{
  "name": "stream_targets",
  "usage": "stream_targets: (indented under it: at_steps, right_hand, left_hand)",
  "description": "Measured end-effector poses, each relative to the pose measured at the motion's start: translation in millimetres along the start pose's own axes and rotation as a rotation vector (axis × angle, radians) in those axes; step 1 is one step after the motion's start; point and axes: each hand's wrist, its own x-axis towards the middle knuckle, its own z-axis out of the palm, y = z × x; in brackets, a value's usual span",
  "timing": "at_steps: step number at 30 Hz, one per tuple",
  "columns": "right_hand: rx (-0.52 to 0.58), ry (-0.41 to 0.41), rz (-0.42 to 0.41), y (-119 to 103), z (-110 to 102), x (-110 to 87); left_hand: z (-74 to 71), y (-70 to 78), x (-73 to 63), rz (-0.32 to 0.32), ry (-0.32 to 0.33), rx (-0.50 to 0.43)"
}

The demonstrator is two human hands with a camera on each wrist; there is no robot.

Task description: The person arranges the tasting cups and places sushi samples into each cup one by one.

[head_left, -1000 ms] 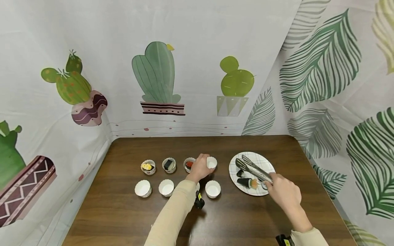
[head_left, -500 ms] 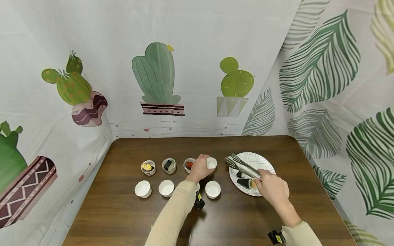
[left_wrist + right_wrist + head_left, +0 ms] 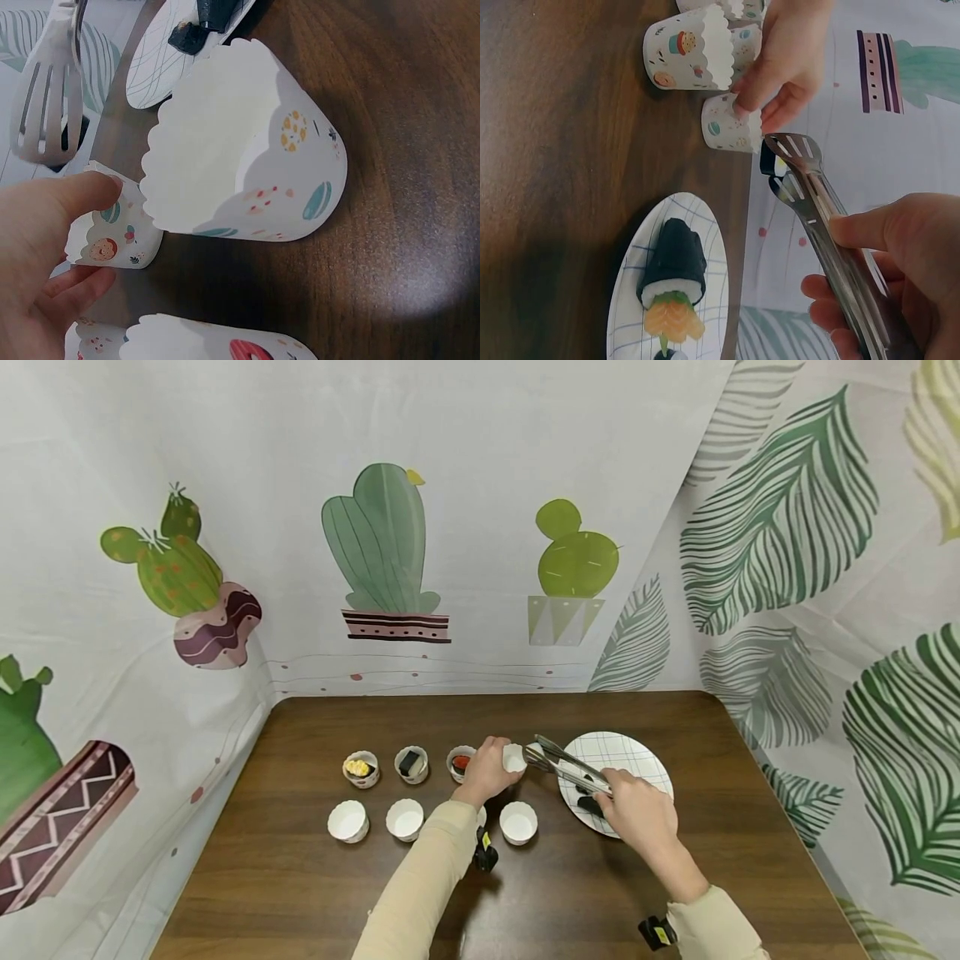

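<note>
My left hand (image 3: 486, 770) pinches the rim of a white paper baking cup (image 3: 513, 758) in the back row, thumb on one side in the left wrist view. My right hand (image 3: 640, 812) grips slotted metal tongs (image 3: 825, 232), whose tips hang beside that cup. Between the tips is a small black-wrapped sushi piece (image 3: 767, 159) with a bit of white and yellow; most of it is hidden. Below the tongs, the white checked plate (image 3: 637, 753) bears a nori hand roll (image 3: 673, 259) with an orange, frilled filling and another dark piece.
Left of my left hand, back-row cups hold a yellow-topped piece (image 3: 360, 767), a black-wrapped piece (image 3: 411, 763) and a red-topped piece (image 3: 461, 763). The front row has bare cups (image 3: 348, 821), one partly behind my left sleeve. A patterned cloth (image 3: 480, 527) hangs behind the brown table (image 3: 315, 893).
My right hand has moved left with the tongs, from over the plate to beside the paper cup. My left hand has stayed at the cup, which now looks slightly tilted toward the tongs.
</note>
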Motion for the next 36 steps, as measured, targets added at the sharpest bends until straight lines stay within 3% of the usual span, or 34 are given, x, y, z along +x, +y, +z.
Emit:
stream_targets:
  at_steps: [14, 21, 36]
  right_hand:
    - [0.006, 0.014, -0.042, -13.1, 10.4, 9.4]
    - [0.004, 0.041, -0.083, -17.4, 13.9, 11.1]
    - [-0.021, 0.053, -0.071, -20.8, 18.8, 12.2]
  left_hand:
    - [-1.1, -0.6, -0.8, 0.019, -0.006, 0.026]
    - [0.4, -1.6, -0.2, -0.014, -0.030, -0.003]
    - [0.1, -2.9, -0.3, 0.009, -0.008, -0.009]
